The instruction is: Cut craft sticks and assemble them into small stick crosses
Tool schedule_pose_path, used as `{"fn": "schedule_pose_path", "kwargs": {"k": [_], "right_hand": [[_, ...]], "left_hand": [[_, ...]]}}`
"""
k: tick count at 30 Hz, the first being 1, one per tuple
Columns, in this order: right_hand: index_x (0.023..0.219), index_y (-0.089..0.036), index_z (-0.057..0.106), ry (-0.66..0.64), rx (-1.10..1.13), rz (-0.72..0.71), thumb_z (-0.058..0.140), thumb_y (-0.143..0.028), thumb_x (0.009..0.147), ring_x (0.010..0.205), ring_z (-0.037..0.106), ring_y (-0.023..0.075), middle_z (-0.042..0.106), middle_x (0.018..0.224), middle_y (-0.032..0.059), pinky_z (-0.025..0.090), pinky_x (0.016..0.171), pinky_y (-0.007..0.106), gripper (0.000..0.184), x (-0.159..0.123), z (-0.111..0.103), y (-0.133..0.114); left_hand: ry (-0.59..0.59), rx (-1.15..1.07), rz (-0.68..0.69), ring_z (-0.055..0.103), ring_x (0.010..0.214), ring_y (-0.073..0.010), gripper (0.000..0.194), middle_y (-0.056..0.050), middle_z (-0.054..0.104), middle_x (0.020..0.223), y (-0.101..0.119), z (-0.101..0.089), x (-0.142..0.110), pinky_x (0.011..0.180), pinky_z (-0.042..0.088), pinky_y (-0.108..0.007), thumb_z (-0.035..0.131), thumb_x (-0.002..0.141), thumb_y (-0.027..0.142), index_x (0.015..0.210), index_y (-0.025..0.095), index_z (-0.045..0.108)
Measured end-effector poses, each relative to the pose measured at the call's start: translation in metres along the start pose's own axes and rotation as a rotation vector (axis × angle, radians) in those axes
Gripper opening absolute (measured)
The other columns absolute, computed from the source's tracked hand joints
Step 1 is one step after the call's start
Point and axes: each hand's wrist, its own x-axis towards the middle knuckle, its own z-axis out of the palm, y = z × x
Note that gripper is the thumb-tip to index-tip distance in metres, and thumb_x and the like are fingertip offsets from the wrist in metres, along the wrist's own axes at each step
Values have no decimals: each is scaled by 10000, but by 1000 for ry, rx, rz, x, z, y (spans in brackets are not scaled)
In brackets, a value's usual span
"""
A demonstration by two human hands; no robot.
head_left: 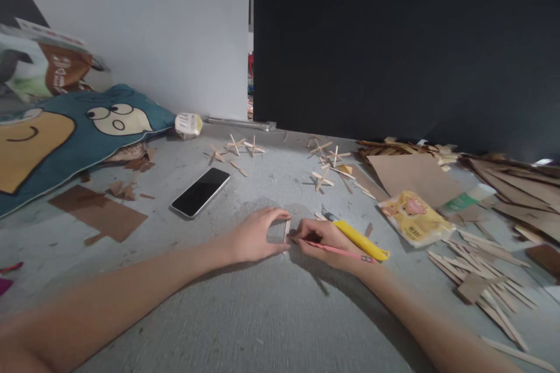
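Observation:
My left hand is closed at the middle of the table, its thumb and fingertips pinching a short wooden craft stick by its ends. From the right, my right hand grips a slim pink pencil in a writing hold, fingertips right at the stick's side. The pencil's point is too small to make out. Just beyond my right hand lies a yellow utility knife, partly behind the hand. Small crossed-stick pieces stand farther off, one group on the left and another on the right.
A black phone lies beyond my left hand, near brown cardboard and a blue cushion. Rightward are a yellow packet, a green-and-white tube, loose craft sticks and cardboard sheets. A dark panel rises behind.

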Motion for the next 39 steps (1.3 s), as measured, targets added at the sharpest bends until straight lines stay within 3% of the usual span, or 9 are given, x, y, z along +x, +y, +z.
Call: {"fn": "schedule_pose_path", "kwargs": {"k": [8, 13, 21, 27, 31, 34, 36, 39], "right_hand": [[734, -210, 521, 2, 25, -13, 612, -289, 889, 581, 444, 102, 569, 660, -35, 337, 552, 225, 196, 0, 0, 1], [737, -209, 535, 15, -10, 11, 612, -390, 925, 579, 442, 104, 577, 668, -28, 338, 546, 226, 272, -1, 0, 3], [856, -197, 634, 297, -67, -29, 596, -462, 959, 602, 541, 126, 634, 698, -6, 421, 570, 233, 287, -1, 2, 18], [925, -207, 643, 438, -215, 1, 567, -422, 956, 624, 623, 158, 688, 743, 22, 486, 593, 251, 231, 1, 2, 15], [1017, -217, 665, 416, -313, -84, 529, -381, 1000, 737, 690, 178, 722, 869, 43, 539, 692, 271, 214, 2, 1, 16], [1073, -214, 678, 361, -381, -149, 486, -311, 1031, 866, 718, 198, 716, 1003, 76, 566, 771, 296, 219, 3, 3, 18], [1182, -204, 669, 329, -454, -160, 438, -228, 1033, 890, 712, 209, 695, 1056, 95, 577, 785, 316, 276, 5, 5, 20], [1378, -197, 580, 352, -622, -152, 397, -109, 986, 974, 684, 241, 661, 1141, 123, 588, 850, 374, 441, 8, 4, 20]], "left_hand": [[26, -14, 23, 602, 1330, -329, 564, -145, 643, 1418, -1, 2, 0, 1123, 477, -496, 779, 839, 371, 1352, 219, 599], [34, -34, 13, 597, 1331, -330, 608, -158, 628, 1431, -2, 3, 1, 1129, 468, -505, 788, 828, 339, 1382, 206, 575], [67, -70, 5, 565, 1333, -347, 642, -153, 588, 1410, -7, 5, 3, 1130, 457, -538, 853, 774, 304, 1347, 221, 577], [101, -176, 106, 677, 1046, -214, 559, -111, 491, 1414, -9, 6, 1, 1003, 569, -462, 737, 854, 185, 1366, 281, 534], [83, -225, 165, 678, 912, -156, 514, -106, 459, 1481, -6, 7, -1, 922, 606, -422, 612, 915, 130, 1385, 319, 524], [116, -263, 153, 679, 895, -151, 603, -114, 453, 1520, -6, 7, 0, 888, 610, -405, 630, 894, 121, 1439, 337, 489], [135, -323, 91, 695, 889, -159, 674, -134, 512, 1486, -7, 8, 3, 871, 604, -394, 662, 874, 135, 1483, 317, 439], [111, -446, -4, 729, 911, -199, 685, -103, 725, 1162, -10, 7, 7, 876, 580, -385, 662, 897, 189, 1511, 247, 363]]}}
